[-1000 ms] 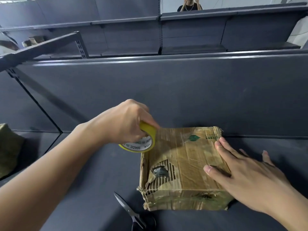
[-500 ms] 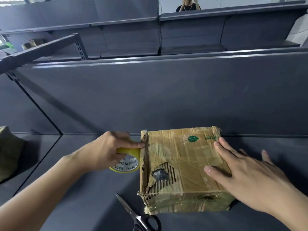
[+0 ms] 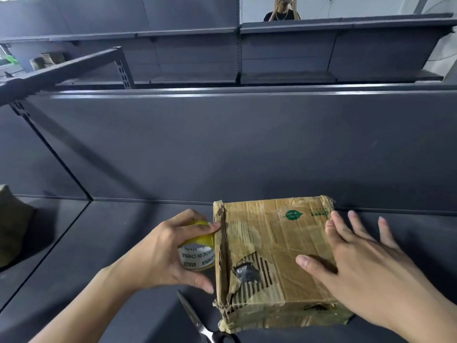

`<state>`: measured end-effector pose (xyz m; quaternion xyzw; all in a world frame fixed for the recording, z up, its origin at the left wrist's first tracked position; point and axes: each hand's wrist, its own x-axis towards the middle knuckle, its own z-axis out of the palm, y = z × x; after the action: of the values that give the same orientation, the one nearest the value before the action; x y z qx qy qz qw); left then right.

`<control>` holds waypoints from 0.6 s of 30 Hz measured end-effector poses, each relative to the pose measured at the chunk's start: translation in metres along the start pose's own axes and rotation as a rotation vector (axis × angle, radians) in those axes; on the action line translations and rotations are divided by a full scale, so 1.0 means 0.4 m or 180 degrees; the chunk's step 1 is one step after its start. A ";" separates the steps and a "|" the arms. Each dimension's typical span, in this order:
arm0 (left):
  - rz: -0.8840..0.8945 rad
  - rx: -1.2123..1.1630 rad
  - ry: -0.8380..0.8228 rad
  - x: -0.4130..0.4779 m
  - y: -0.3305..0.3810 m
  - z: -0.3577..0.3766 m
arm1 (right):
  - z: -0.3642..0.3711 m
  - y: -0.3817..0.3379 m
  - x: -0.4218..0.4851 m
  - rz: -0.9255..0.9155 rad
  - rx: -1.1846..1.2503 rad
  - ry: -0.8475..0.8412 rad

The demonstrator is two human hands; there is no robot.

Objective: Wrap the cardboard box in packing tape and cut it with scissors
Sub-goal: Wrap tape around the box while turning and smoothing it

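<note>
Left grip [image 3: 163, 253] curls round the tape [image 3: 197, 254] against the left side of the closed, torn box [image 3: 272, 243], right grip [image 3: 366, 266] flat-fingered atop it, scissors [image 3: 195, 318] before it on the shelf [image 3: 111, 243].

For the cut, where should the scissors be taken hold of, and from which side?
By the black handle loops at the near end of the scissors, coming from the person's side: they lie flat and closed, blades pointing away, with the cardboard box close on their right.

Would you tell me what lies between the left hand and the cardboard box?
The yellow tape roll, held by the left hand beside the box; head view.
</note>
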<state>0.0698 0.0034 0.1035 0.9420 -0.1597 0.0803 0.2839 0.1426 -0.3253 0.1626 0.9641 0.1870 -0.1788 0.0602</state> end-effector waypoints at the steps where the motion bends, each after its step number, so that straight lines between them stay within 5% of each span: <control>1: -0.0026 -0.0014 -0.0033 -0.001 0.000 0.000 | -0.004 -0.014 0.000 -0.0062 0.0039 -0.0051; 9: 0.0080 -0.0060 0.0257 0.015 0.009 0.024 | 0.018 -0.209 0.009 -0.1201 0.0293 -0.0266; 18: 0.0074 0.0008 0.0454 0.012 0.003 0.036 | 0.036 -0.314 0.017 -0.1492 0.0205 0.0201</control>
<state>0.0747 -0.0069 0.0933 0.9324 -0.1498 0.1507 0.2924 0.0958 -0.2097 0.1407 0.9009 0.4017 -0.1635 -0.0197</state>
